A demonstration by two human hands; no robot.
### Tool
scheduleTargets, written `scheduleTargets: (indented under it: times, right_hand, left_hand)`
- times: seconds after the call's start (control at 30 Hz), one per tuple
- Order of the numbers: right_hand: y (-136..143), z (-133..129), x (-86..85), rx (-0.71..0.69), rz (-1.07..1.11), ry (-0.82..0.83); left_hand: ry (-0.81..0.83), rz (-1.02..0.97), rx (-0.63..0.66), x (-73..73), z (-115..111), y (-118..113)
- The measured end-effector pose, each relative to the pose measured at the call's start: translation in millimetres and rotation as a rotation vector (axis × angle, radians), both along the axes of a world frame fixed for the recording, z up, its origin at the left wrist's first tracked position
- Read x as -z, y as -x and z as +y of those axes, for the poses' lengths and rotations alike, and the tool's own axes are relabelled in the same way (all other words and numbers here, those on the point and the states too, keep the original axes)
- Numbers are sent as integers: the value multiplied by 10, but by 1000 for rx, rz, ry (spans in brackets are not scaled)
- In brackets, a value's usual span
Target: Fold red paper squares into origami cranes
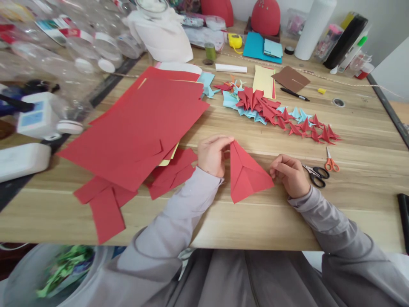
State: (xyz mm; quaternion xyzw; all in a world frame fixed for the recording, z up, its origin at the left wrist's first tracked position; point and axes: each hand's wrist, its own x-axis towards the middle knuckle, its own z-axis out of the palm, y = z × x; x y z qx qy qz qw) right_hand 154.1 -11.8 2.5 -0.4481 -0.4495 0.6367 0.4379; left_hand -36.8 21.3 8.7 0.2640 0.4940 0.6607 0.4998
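A creased sheet of red paper [247, 172], partly folded into a triangular shape, is held up over the table between my hands. My left hand [213, 155] pinches its upper left corner between thumb and fingers. At its lower right corner, my right hand [290, 174] has its fingers curled closed on the edge. Crease lines meet near the middle of the paper. Left of my hands lies a large stack of red paper sheets [140, 123]. Cut red pieces [107, 209] stick out beneath it.
Folded red paper pieces [268, 108] and light blue ones lie in a row beyond my hands. Black-handled scissors [318, 174] and small orange scissors [331, 164] rest to the right. Clear plastic bottles [79, 51] crowd the far left. A bin [19, 277] stands below the table's front edge.
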Motion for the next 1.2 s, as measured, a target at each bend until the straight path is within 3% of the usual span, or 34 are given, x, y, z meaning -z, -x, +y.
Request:
scheduleTargets:
  times: [0.2, 0.43, 0.6, 1.0, 1.2]
  right_hand:
    - [90, -50, -27, -85, -42, 3]
    - [36, -26, -26, 36, -90, -59]
    - [32, 3, -52, 46, -73, -100]
    - [30, 4, -11, 49, 18, -19]
    - [46, -7, 11, 65, 30, -25]
  left_hand:
    - [107, 14, 407, -4, -216, -282]
    - [60, 75, 549, 10, -278, -306]
    - [65, 174, 729, 16, -309, -287]
    - [-16, 234, 818, 5, -312, -310]
    - [24, 172, 850, -12, -304, -291]
